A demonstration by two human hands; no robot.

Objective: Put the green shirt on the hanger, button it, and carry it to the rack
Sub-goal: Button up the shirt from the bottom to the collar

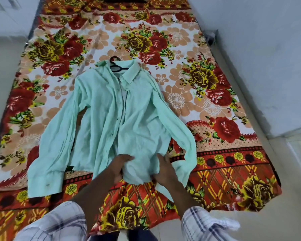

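Mint-green cotton lay spread across the bed: the green shirt [101,119] rested face up on a floral bedsheet [198,94], collar towards the far end and hem towards the person. Both hands were at the hem. The left hand [118,168] had its fingers curled round the lower edge of the front panel, pinching a fold of cloth. The right hand [165,173] sat just beside it, its fingers closed narrowly on the same bunched fabric, so that the hem was gathered into a wrinkled lump between the two. Neither hand was spread flat.

A black hanger [115,66] was inside the shirt, with only its hook and neck showing out of the collar and lying on the sheet. Just below the collar the front gaped, showing a paler lining; further down, dark buttons ran along the placket, though whether they were fastened could not be told.

One shirt sleeve stretched out to the left edge of the bed, its cuff [45,181] lying on the red border of the sheet. The other bent back towards the right hand, its cuff [181,173] touching that wrist. Checked sleeves [59,223] covered the person's forearms. A pale wall [268,49] ran along the right side of the bed.
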